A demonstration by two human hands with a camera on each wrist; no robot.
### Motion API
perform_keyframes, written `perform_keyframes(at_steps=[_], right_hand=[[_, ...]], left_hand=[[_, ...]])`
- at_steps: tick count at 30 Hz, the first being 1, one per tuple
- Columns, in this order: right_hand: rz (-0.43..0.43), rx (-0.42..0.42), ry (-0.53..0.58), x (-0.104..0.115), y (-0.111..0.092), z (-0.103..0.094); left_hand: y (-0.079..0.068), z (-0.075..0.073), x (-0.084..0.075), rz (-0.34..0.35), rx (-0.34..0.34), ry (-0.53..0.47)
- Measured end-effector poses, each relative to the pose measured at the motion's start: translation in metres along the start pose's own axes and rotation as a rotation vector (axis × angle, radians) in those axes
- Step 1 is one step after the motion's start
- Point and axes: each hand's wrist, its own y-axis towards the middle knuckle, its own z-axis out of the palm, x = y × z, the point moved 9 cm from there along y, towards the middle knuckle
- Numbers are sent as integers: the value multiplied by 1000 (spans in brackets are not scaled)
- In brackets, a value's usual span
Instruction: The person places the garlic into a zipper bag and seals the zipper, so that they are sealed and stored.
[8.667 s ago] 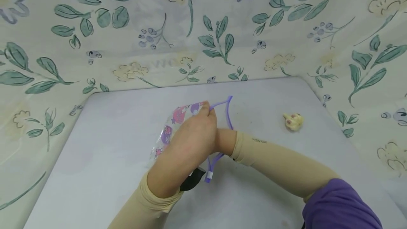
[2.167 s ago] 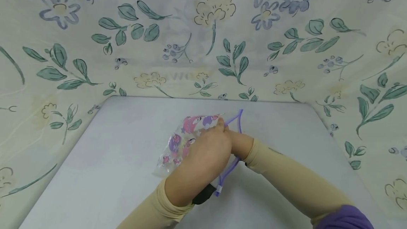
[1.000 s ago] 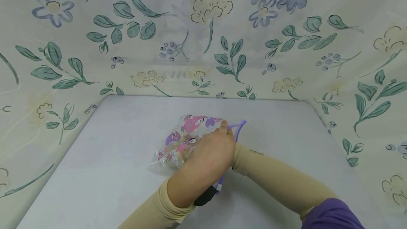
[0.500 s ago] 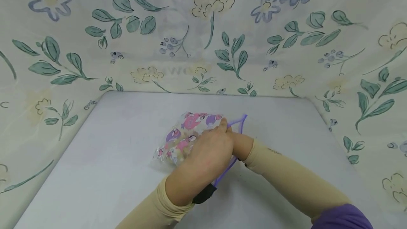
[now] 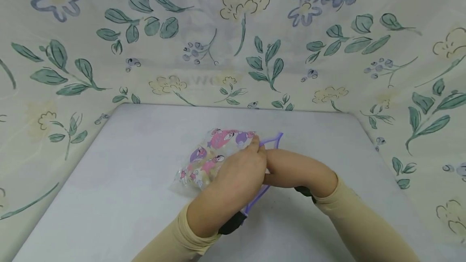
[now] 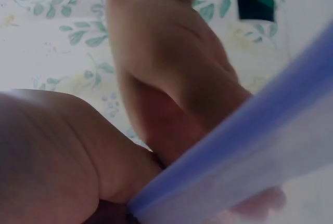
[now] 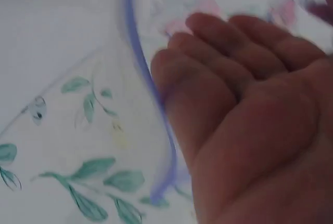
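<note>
A clear plastic zipper bag (image 5: 214, 144) with pink and purple cartoon prints lies mid-table, its mouth bordered by a purple zip strip (image 5: 258, 197). Yellowish contents show faintly through its printed side. My left hand (image 5: 236, 173) grips the bag beside the mouth; its thumb lies near the strip (image 6: 229, 146) in the left wrist view. At the mouth, my right hand (image 5: 295, 169) has its fingertips hidden behind the left hand in the head view. The right wrist view shows the right palm (image 7: 260, 125) bare, fingers loosely bent beside the purple strip.
The white table (image 5: 120, 165) extends around the bag. Floral cloth (image 5: 204, 51) hangs behind it and along both sides. Each wrist wears a dark band, and beige sleeves cover the forearms.
A small yellow figure seen on the table's right 8.7 seconds ago is gone from there. The right hand, deep in the bag a second ago, has drawn back; the left stays on the bag.
</note>
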Motion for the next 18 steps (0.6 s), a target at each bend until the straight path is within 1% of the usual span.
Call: perform_keyframes(at_steps=[1,2,3,5,7,9,10,11,13,16,18], right_hand=[[3,-16,35,-2,-7,-7],[15,-49,92,-5,-14,-15],[8,-88,108,-8,-21,-24],[-32,-213,100,-15,-32,-44],[-52,-365,84,-25,-41,-62],[-67,-502,85,-36,-46,-73],[-65,-550,79,-41,-46,-75],[-62,-578,69,-46,-46,-75],[-65,-594,60,-53,-43,-70],[-77,-574,10,-56,-38,-62],[-100,-566,-34,-55,-35,-59]], left_hand=[[0,0,1,-6,5,8],[-1,0,1,-10,12,14],[-1,-1,2,-13,16,21],[-1,-2,3,-16,15,39],[-2,-3,4,-17,10,52],[-2,-3,5,-13,9,65],[-2,-3,5,-11,10,70],[-2,-3,5,-7,13,74],[-3,-1,5,0,25,76],[-3,0,4,6,42,70],[-2,2,4,4,62,61]])
